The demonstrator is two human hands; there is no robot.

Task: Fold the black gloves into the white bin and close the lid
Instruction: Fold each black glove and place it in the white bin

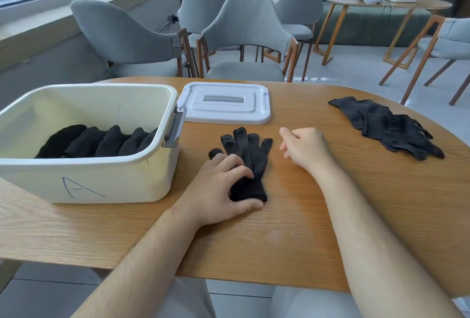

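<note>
Partway, folded gloves (101,142) line the white bin (101,180), the left hand (218,185) grips a flat glove (250,149) by its cuff, the right hand (305,147) hovers loosely curled and empty, and the pile (389,127) and lid (223,104) wait.

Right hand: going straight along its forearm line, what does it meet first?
Probably the white lid, at its near right corner; the right hand would pass just right of the flat glove. Height unclear.
</note>
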